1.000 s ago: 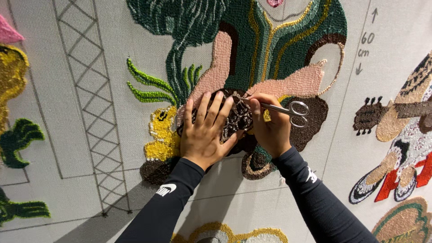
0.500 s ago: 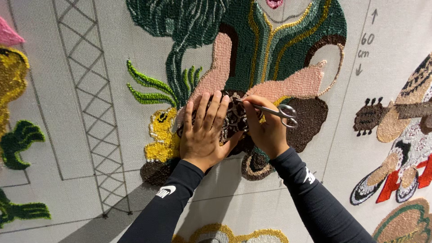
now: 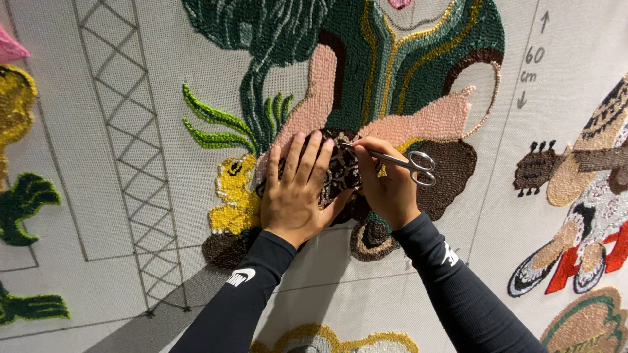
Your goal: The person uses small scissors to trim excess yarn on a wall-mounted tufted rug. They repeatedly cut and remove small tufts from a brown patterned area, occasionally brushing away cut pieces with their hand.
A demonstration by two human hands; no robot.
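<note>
the left hand (image 3: 296,196) lies flat with its fingers spread on the tufted cloth (image 3: 118,196), covering the left part of a mottled brown and cream patch (image 3: 340,173); the open palm seems to be there to press the stretched cloth firm and keep the pile from shifting under the blades. the right hand (image 3: 386,186) sits just at 3 o'clock of it, fingers pinched together around the shank of a pair of small steel scissors (image 3: 392,159) rather than through the loops, which stick out free toward 3 o'clock. held that way, like a pen, the tips point toward 9 o'clock and touch the top edge of the mottled patch, just beside the left fingertips, a grip that looks suited to fine trimming of single loops. whether the blades are parted or closed is too small to tell. the patch lies low in a large figure worked in green yarn (image 3: 418,59) with gold lines, with pink arms (image 3: 432,121) at 12 o'clock of the hands and a dark brown area (image 3: 451,167) at 3 o'clock. a yellow shape (image 3: 235,202) sits at 9 o'clock of the left hand. both forearms wear black sleeves (image 3: 458,294) and reach up from 6 o'clock. a drawn lattice tower (image 3: 124,131) stands well apart at 9 o'clock.
</note>
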